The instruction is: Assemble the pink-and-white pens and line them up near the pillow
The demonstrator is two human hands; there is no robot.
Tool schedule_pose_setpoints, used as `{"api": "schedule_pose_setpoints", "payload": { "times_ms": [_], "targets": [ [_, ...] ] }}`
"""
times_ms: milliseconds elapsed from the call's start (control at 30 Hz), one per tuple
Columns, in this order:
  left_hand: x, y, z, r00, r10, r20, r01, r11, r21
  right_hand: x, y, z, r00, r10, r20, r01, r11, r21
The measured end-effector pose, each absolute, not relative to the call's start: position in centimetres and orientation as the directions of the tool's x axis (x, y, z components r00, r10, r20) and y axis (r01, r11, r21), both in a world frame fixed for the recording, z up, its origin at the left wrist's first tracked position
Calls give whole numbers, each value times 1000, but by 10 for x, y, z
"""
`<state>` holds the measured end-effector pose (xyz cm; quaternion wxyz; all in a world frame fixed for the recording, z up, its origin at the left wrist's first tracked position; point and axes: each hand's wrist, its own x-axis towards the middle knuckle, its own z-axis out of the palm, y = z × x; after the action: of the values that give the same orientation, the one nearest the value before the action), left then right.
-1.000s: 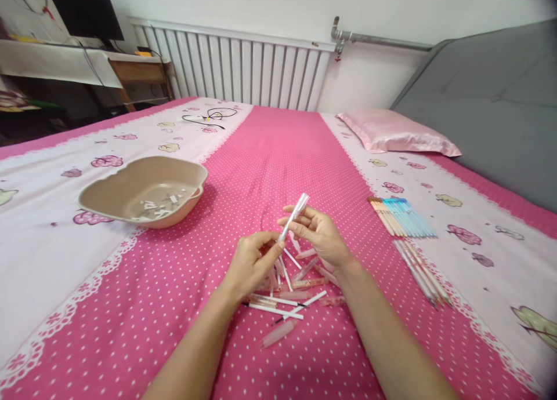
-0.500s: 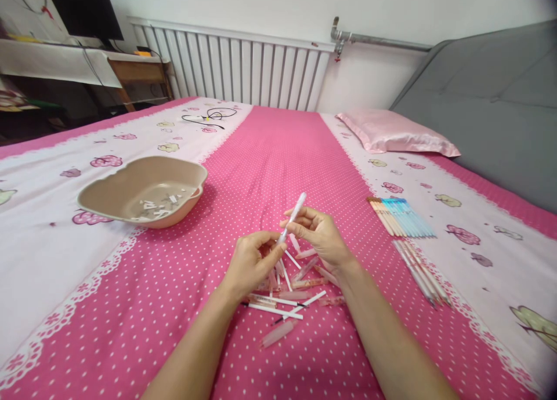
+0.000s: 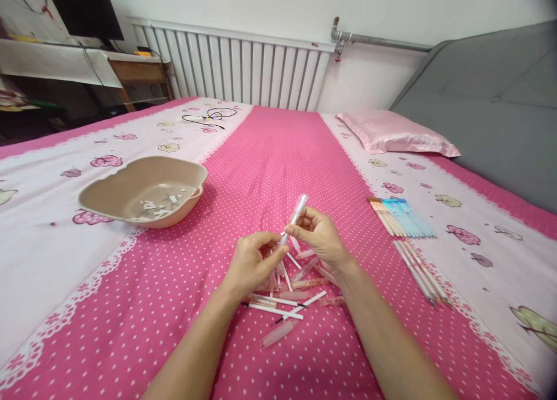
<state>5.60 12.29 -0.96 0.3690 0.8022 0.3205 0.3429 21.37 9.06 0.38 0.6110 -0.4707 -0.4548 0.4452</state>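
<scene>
A pale, partly clear pen is held up at a slant between both hands. My left hand pinches its lower end between thumb and fingers. Higher on the barrel, my right hand grips it the same way. Below them lies a loose heap of pink translucent pen parts and white pen refills, some with dark tips. My hands hide part of this heap.
A beige basin with small white scraps stands to the left. Light-brown and blue pens lie in a row at right, with several pale pens nearer. A black cable and a pink pillow are farther back on the bed.
My right hand has shifted slightly along the pen, its fingers now closer around the barrel. The upper part of the pen looks wider and clearer than before. The left hand stays put.
</scene>
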Motion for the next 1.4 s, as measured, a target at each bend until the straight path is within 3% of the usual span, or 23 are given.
{"api": "schedule_pose_setpoints", "payload": {
  "times_ms": [333,633,867,1400],
  "targets": [
    [55,124,-6,587,765,263,156,-426,891,216,81,15,68,994,89,-230,102,-968],
    [56,123,-5,600,761,247,171,-424,889,216,82,13,89,996,0,-233,20,-972],
    [56,122,-5,599,764,242,172,-417,892,215,86,10,139,987,75,-226,106,-968],
    [55,122,-3,619,743,254,178,-448,876,214,82,14,61,996,73,-278,87,-957]
  ]
}}
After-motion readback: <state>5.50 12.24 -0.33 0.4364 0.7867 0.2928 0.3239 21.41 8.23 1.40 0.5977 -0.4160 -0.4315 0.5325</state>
